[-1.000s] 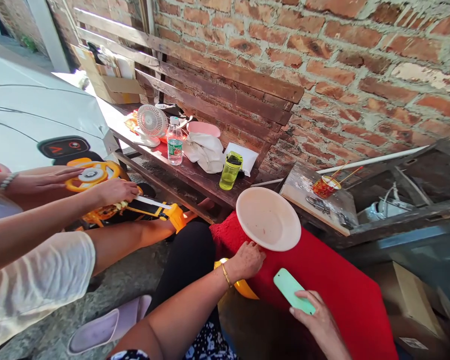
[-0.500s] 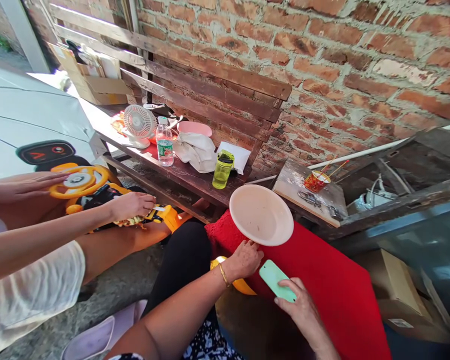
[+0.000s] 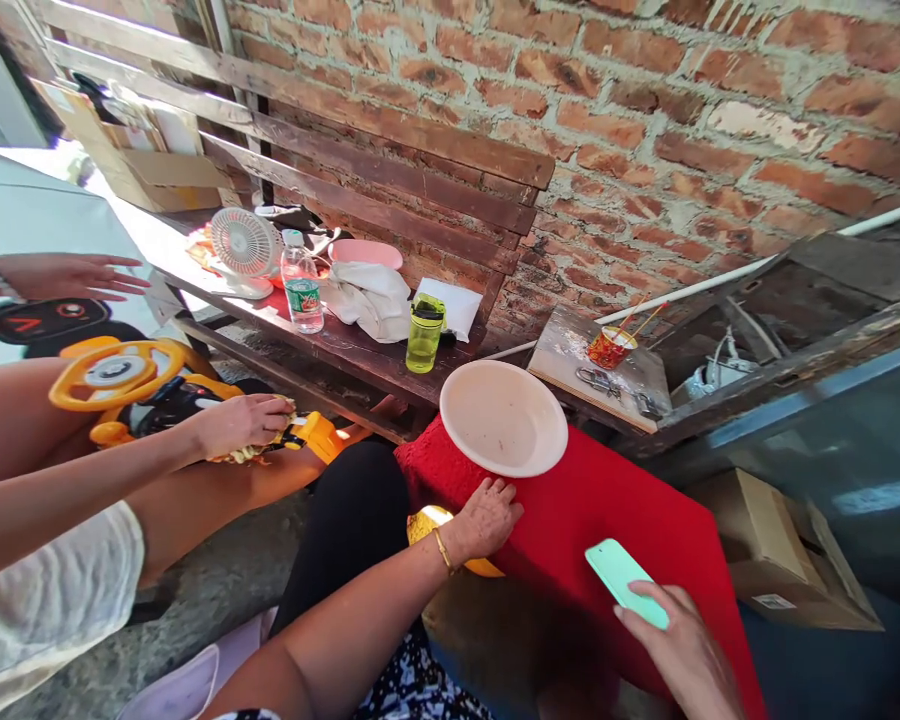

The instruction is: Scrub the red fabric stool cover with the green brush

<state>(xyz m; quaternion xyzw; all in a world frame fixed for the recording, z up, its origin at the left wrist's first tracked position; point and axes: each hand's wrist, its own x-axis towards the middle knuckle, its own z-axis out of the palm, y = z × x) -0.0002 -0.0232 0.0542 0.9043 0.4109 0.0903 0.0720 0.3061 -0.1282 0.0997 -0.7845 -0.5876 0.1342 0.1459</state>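
A mint-green phone [image 3: 627,584] is gripped between thumb and fingers of my right hand [image 3: 679,632], over the right part of the red cloth [image 3: 570,530]. My left hand [image 3: 487,520], with a gold bracelet at the wrist, lies on the cloth with its fingers slightly apart and holding nothing. Just beyond those fingertips stands a pale round basin [image 3: 504,420] with a few small specks inside. Part of a yellow object [image 3: 424,522] shows beneath my left wrist.
At left, another person has a toy with a yellow steering wheel [image 3: 116,375] on their lap. The wooden bench [image 3: 352,350] bears a fan [image 3: 246,243], a water bottle [image 3: 302,285] and a green cup [image 3: 424,335]. A cardboard box [image 3: 772,550] sits at right.
My right hand has moved right with the phone, away from my left hand. My left fingers have spread a little. The other person's far hand has lifted off the toy wheel.
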